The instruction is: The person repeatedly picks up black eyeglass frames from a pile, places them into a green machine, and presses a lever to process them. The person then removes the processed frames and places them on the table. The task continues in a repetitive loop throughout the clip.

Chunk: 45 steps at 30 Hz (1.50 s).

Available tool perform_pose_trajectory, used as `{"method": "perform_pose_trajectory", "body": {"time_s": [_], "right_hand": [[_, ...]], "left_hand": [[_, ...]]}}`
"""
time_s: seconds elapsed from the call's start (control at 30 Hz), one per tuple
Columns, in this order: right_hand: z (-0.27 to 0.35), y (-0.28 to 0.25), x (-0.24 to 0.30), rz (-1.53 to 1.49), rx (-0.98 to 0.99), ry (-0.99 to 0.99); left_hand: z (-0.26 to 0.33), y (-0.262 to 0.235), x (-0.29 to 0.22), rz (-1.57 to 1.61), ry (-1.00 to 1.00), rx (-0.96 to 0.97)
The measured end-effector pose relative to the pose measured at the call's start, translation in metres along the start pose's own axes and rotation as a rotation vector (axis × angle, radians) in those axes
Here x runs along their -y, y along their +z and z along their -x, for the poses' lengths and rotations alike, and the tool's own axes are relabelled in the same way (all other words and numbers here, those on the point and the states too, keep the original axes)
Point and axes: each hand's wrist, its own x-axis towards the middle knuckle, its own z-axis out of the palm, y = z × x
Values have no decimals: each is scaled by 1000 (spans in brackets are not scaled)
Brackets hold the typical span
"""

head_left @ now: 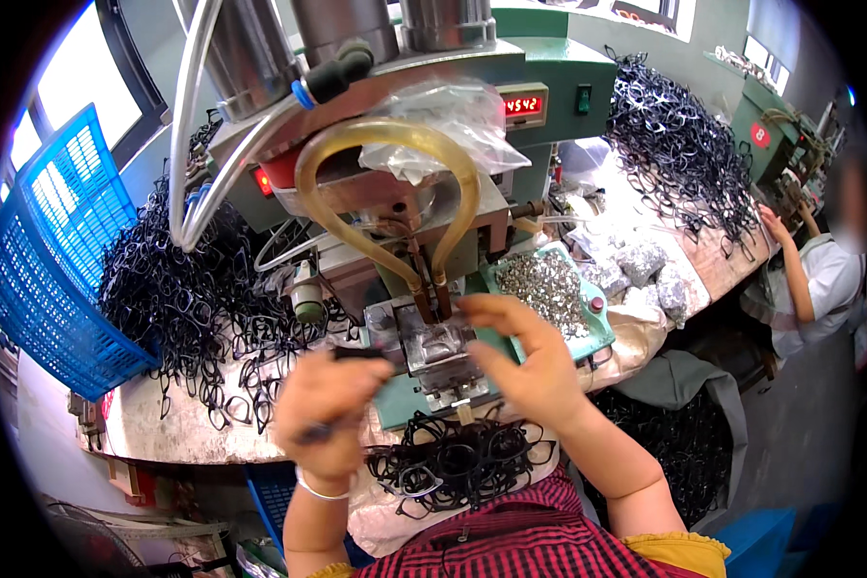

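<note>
My left hand [323, 409], blurred, is closed left of the machine's work point. Dark parts stick out of it above and below; they look like a black eyeglass frame [361, 354], mostly hidden by the fingers. My right hand [530, 361] reaches in from the right, thumb and forefinger apart beside the metal fixture [435, 342], with nothing visible between them. Two copper-coloured electrode tips [432, 301], fed by a looped yellowish hose [467, 183], point down at the fixture. Several black eyeglass frames [462, 458] lie piled in front of me, against my lap.
A green tray [602, 332] of small metal parts stands right of the fixture. Heaps of black frames [188, 265] cover the left bench, with another heap [679, 144] at back right. A blue basket [58, 250] leans at left. Filled plastic bags [641, 260] lie beyond the tray. A co-worker [819, 279] sits far right.
</note>
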Motion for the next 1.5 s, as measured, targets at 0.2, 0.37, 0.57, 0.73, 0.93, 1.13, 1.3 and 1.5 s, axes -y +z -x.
{"method": "perform_pose_trajectory", "body": {"time_s": [0.2,0.37,0.57,0.73,0.93,1.13,1.3,1.5], "right_hand": [[3,-77,-112,958,-327,-100],[-15,-59,-120,889,-377,-230],[-55,-30,-123,1191,-208,-218],[11,-75,-128,635,-466,-124],[1,-61,-126,-36,-557,87],[-26,-34,-115,-25,-477,-60],[31,-73,-110,521,-589,-56],[55,-88,-80,413,-522,-49]], "left_hand": [[20,33,12,-125,231,282],[20,33,18,-121,233,303],[46,27,-3,-313,133,228],[127,-46,-28,-963,-241,-235],[68,-104,-2,-1113,-265,-225],[57,-64,64,-1097,-524,423],[127,-66,130,-1378,-618,531],[77,-101,109,-868,-595,377]]}}
